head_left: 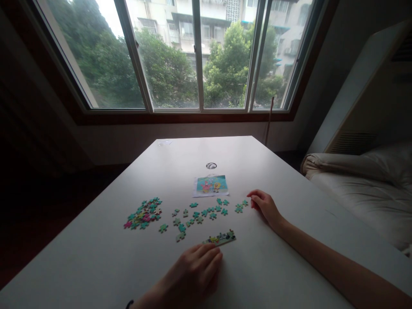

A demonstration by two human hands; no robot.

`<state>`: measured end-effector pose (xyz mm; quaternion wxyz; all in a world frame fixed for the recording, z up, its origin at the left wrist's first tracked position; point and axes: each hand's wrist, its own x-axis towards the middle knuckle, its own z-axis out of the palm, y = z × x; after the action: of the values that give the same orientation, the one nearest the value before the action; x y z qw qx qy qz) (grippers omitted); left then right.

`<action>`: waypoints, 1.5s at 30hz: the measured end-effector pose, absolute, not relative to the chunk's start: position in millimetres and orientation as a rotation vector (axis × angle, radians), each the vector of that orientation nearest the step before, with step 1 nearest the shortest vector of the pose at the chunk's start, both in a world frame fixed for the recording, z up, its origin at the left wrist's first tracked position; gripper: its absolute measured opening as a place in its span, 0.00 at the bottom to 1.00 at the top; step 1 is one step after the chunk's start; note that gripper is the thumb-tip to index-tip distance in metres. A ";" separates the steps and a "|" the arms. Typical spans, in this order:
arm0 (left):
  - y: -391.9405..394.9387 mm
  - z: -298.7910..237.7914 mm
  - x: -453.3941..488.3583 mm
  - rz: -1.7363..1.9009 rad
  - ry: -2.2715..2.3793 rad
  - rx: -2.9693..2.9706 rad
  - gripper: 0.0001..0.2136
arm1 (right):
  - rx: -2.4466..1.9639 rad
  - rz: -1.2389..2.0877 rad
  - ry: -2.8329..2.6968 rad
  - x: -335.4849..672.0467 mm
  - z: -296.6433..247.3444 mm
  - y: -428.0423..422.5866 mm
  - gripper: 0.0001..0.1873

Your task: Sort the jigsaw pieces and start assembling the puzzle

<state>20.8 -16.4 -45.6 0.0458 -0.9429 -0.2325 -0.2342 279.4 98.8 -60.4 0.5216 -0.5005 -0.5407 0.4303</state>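
My left hand [199, 267] lies on the white table [128, 262] with its fingers bent and pressed together. It covers the near left end of a strip of joined jigsaw pieces [225, 237]; whatever its fingertips may hold is hidden. On the right, my right hand [264, 207] rests with fingers loosely bent and slightly apart, and I see nothing in them. Close to its fingertips lies a small cluster of green jigsaw pieces [239, 208]. Several loose pieces [205, 212] spread across the middle, left of that hand.
A heap of mixed jigsaw pieces [144, 214] lies at the left. Beyond the loose pieces is a cartoon picture sheet [210, 186], with a round black mark [211, 165] behind it. A clear plastic scrap [165, 143] lies at the far edge. A covered sofa [360, 176] stands right.
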 end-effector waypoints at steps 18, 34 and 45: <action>-16.0 -41.4 24.2 -0.726 -0.705 -2.858 0.10 | -1.226 1.017 -1.325 280.1 -62.8 100.4 0.09; -14.7 -47.8 22.8 -0.629 -0.740 -2.820 0.11 | -1.217 1.037 -1.317 280.3 -63.1 100.6 0.09; -15.3 -47.0 22.9 -0.624 -0.733 -2.815 0.11 | -1.208 1.025 -1.329 281.5 -65.1 101.8 0.09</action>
<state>22.9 -15.3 -47.0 0.0832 -0.9429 -0.2455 -0.2090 281.5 101.8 -65.1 0.5114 -0.5020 -0.5523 0.4260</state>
